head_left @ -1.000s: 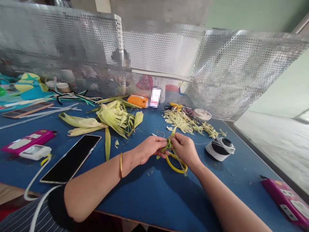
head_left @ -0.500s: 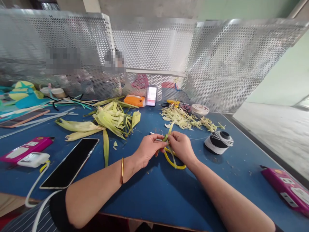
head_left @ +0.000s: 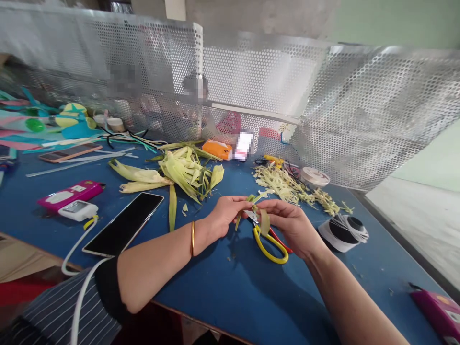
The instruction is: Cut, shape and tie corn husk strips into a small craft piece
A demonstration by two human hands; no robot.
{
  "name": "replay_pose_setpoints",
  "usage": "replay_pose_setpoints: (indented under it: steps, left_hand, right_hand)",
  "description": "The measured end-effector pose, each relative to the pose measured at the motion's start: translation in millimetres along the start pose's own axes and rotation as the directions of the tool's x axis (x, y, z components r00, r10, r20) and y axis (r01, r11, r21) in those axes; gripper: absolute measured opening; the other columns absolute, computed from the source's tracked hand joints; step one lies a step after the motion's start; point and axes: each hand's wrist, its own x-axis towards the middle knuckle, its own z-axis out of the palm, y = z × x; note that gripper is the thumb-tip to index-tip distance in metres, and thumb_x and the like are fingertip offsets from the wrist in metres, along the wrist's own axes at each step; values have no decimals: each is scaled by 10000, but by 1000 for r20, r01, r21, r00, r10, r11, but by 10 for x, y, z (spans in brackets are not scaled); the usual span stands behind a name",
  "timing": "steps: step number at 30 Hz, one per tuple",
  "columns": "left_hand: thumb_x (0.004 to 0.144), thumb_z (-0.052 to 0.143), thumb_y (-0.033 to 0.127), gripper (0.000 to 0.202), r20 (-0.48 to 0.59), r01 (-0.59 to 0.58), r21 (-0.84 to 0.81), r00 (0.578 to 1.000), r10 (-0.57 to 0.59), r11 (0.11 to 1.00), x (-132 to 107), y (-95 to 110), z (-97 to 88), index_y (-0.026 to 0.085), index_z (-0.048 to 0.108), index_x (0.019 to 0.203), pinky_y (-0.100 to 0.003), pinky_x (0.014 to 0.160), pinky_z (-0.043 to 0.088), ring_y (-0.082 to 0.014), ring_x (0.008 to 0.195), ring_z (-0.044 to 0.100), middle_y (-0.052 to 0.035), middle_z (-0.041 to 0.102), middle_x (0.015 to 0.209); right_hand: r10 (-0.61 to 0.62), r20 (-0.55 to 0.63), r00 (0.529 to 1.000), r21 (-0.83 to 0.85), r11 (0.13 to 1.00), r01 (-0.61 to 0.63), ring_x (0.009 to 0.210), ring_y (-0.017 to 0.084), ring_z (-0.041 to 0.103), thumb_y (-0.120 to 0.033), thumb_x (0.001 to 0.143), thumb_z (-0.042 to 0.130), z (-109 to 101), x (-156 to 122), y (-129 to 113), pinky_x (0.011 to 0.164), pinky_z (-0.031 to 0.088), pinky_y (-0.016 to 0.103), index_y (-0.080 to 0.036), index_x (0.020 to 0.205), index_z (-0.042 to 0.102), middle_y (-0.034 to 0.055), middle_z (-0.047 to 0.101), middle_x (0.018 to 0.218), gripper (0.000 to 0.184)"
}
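Just left of the table's middle, my left hand [head_left: 229, 213] is closed, thumb and fingertips pinching a narrow green corn husk strip [head_left: 250, 198]. My right hand [head_left: 293, 223] meets it from the right, its fingertips closed on the same husk work. A flat, paler end of husk [head_left: 265, 223] hangs down beside my right fingers. Below both hands, scissors [head_left: 271, 247] with one yellow and one red handle lie on the blue table; their blades are partly hidden under my fingers and the husk.
A corn husk pile [head_left: 185, 170] lies left of my hands, with shredded husk [head_left: 280, 184] behind them. A thread spool [head_left: 343, 233] stands right. At left are a dark phone [head_left: 124, 224] and a magenta device [head_left: 74, 195]. A perforated metal screen [head_left: 251, 76] borders the back.
The view has swung left and tilted. My right hand has turned its fingers, and the husk end that pointed up now hangs down. The scissors' red handle has come into sight.
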Motion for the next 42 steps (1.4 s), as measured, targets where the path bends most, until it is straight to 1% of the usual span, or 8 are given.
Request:
replay_pose_setpoints:
  steps: [4,7,9,12,14,17,21,42]
  left_hand:
    - [727,719,120,82,17,-15,40,1000,14,999,15,-42,1,92,712,803,-205,389,223,-59,448,500,-13,642,620]
    - [735,721,145,82,53,-24,91,998,19,996,16,-64,-5,97,730,801,-207,393,237,-58,459,492,-22,650,642]
    - [744,714,147,77,74,-29,116,997,21,993,1,-65,-2,104,738,804,-203,404,263,-55,470,494,-25,660,666]
    - [755,703,133,56,97,-69,145,994,55,987,-32,-49,14,116,739,794,-195,428,301,-49,477,495,-11,649,651]
    - [756,708,140,32,87,-92,160,993,78,983,-52,-35,28,126,730,773,-190,427,301,-49,466,486,5,627,609]
    - [759,715,145,20,49,-89,184,995,82,979,-76,-16,48,131,716,745,-181,410,280,-43,426,444,27,578,524]
    - [759,715,130,28,12,-85,184,996,84,979,-82,-8,61,132,710,732,-175,405,283,-40,402,422,33,566,492]
    - [752,714,135,29,30,-102,213,995,98,972,-104,-25,88,131,740,765,-176,414,306,-57,426,468,20,590,503]
  right_hand:
    - [-227,-165,960,-158,967,202,552,109,526,-326,685,800,-31,36,61,548,433,241,-206,707,732,-22,634,601,140]
    - [-452,-228,863,-237,885,401,754,148,597,-316,756,753,-55,54,78,717,476,269,-217,715,720,2,683,762,113]
    - [-488,-243,838,-205,870,448,869,174,622,-337,813,703,-54,54,76,824,479,308,-221,752,701,19,707,856,131]
    - [-446,-230,865,-180,893,413,795,168,621,-376,857,647,-30,39,60,830,481,329,-214,734,655,12,681,761,203]
    - [-402,-210,891,-279,898,339,691,152,582,-385,833,650,-13,29,54,742,472,298,-203,675,627,-4,626,655,242]
    - [-276,-194,941,-433,885,171,577,131,486,-377,757,661,-6,27,65,580,389,264,-192,615,600,-21,553,571,241]
    - [-141,-202,969,-456,889,34,526,114,382,-356,693,619,-27,44,98,521,293,262,-197,570,540,-42,456,519,216]
    - [-112,-208,972,-463,886,3,522,108,358,-346,701,617,-42,67,153,510,290,254,-199,533,496,-38,435,514,254]
